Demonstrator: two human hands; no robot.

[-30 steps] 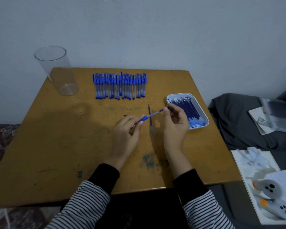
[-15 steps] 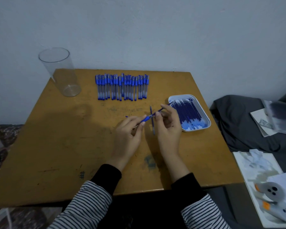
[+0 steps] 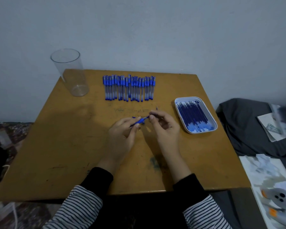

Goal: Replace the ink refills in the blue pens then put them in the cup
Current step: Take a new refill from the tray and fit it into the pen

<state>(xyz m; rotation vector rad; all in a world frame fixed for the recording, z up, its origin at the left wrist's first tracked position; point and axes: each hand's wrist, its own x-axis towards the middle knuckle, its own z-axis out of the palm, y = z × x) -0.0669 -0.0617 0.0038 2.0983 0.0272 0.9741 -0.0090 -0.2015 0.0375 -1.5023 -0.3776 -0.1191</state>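
My left hand (image 3: 122,136) grips an open blue pen barrel (image 3: 139,121) over the middle of the wooden table (image 3: 69,146). My right hand (image 3: 167,128) pinches the end of a refill (image 3: 147,117) that sticks out of the barrel's blue grip. A loose refill tip (image 3: 156,107) shows just behind my right hand; the rest of it is hidden. Several capped blue pens (image 3: 129,88) lie in a row at the back. A white tray (image 3: 182,123) at the right holds several blue refills. The clear plastic cup (image 3: 69,71) stands upright at the back left corner.
A small metal piece (image 3: 139,128) lies on the table under the pen. To the right of the table are a dark cloth (image 3: 241,126), papers (image 3: 261,176) and two grey controllers (image 3: 277,199). The wall runs close behind the table.
My right hand has moved left toward my left hand, and less of the refill shows between them. The view has shifted, so everything sits slightly further right in frame.
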